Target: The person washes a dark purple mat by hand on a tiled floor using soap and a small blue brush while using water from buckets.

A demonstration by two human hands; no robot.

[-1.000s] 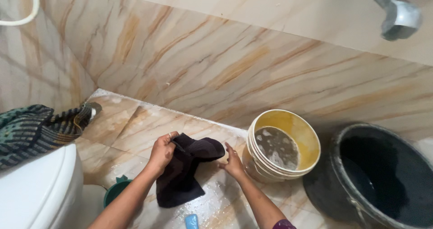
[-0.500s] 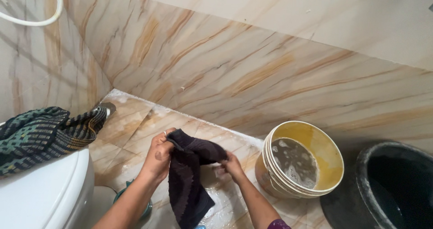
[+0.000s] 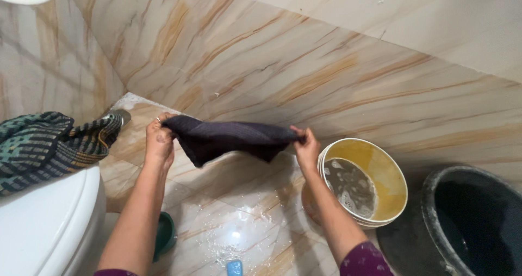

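Change vs. half a second ago: the dark cloth (image 3: 231, 139) then hung in a narrow vertical fold from the left hand, with the right hand low at its side. It is now raised and spread sideways between both hands. The hands have moved apart and up; the view has also shifted slightly.

Grip: left hand (image 3: 159, 141) is closed, pinching the cloth's left corner. Right hand (image 3: 307, 147) is closed, pinching the right corner.

Position: cloth is held in the air above the wet tiled floor (image 3: 234, 211), in front of the marble-patterned wall (image 3: 304, 75), touching neither as far as can be seen.

Edges and room: top edge is pulled nearly taut. Lower edge sags, deepest toward the left-centre. To the right, the yellow bucket (image 3: 380, 172) with foamy water sits just beside the right hand; the black tub (image 3: 473, 221) is beyond it. To the left, the white toilet (image 3: 43, 221) carries a patterned striped fabric (image 3: 49, 145) near the left hand. A green container (image 3: 166, 232) and a small blue object (image 3: 234, 267) lie on the floor below. The floor directly under the cloth is open.

Orientation: long axis runs left to right, roughly level, dipping slightly to the right.
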